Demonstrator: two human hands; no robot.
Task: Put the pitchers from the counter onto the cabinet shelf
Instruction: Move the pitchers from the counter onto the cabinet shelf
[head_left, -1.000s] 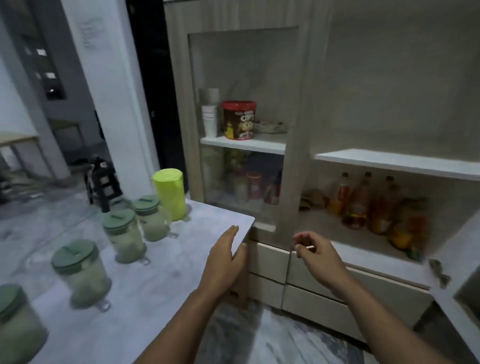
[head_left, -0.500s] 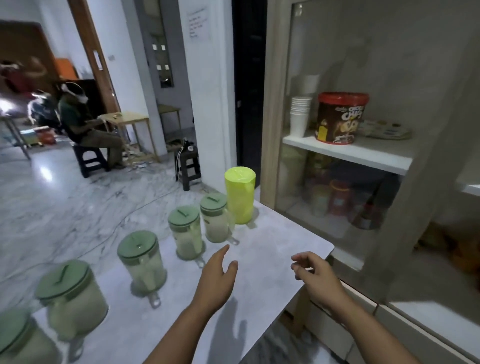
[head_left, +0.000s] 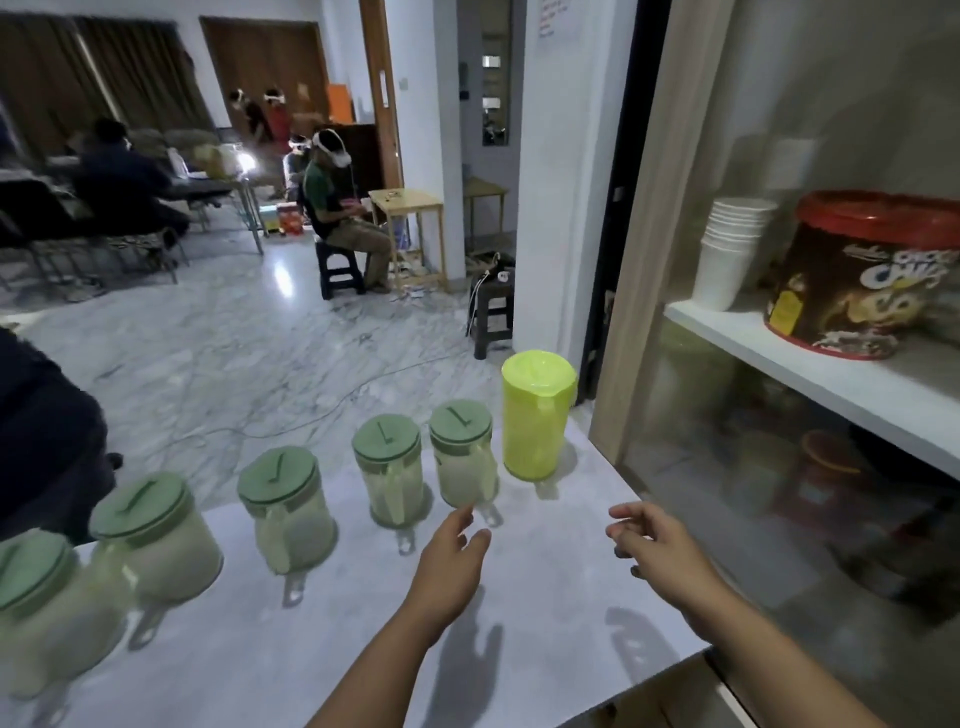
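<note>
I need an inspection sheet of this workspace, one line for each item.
Surface: grey counter, mostly bare near the hands.
Job's things: five green-lid pitchers and one yellow pitcher in a row; all on the counter.
Clutter: nothing seen.
Hands: left hand and right hand open, empty, above the counter.
Cables: a cable on the floor.
Surroundings: cabinet shelf holds cups and a tub; people sit behind.

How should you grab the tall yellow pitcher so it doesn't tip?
Probably by its handle. The yellow pitcher stands upright at the row's cabinet end, its handle facing the person. The right hand is empty and nearer, so reach straight in from the front and wrap that handle.
</note>
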